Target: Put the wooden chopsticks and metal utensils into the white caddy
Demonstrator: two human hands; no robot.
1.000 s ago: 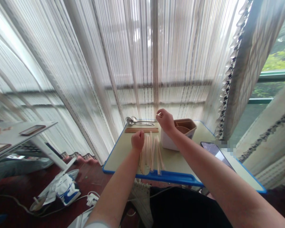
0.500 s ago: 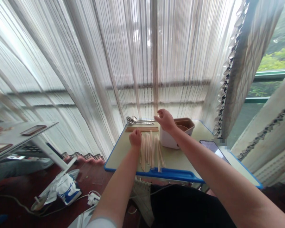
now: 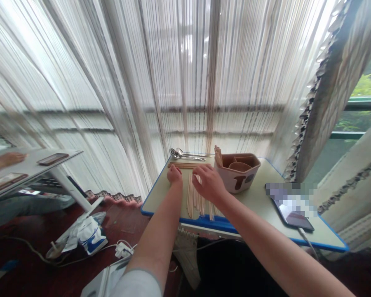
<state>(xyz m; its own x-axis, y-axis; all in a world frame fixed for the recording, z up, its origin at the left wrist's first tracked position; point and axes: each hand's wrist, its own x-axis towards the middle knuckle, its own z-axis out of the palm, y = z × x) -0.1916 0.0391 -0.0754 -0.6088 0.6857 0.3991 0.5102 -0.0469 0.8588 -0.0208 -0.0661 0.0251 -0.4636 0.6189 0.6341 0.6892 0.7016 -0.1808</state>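
My right hand (image 3: 209,182) hovers over a spread of pale wooden chopsticks (image 3: 191,198), its fingers curved and a gap showing between thumb and forefinger. Left of these chopsticks, my left hand (image 3: 174,175) is closed, and whatever it may hold is hidden. A white and brown utensil holder (image 3: 238,181) with several compartments stands to the right of my right hand. Sticks (image 3: 218,156) rise upright from its left side. Behind my hands lies a row of browner chopsticks (image 3: 188,165), with a metal slotted spoon (image 3: 174,153) and ladle (image 3: 179,151) beyond it.
A phone (image 3: 290,211) with a cable lies on the right of the blue-edged table (image 3: 253,206). Sheer curtains (image 3: 185,82) hang behind. To the left, another person's hand (image 3: 10,158) rests on a second table near two phones. Bags and cables lie on the floor.
My right hand has moved from above the utensil holder down and left to the pale chopsticks. Sticks now show upright in the holder. My left hand stays closed; the view has shifted slightly.
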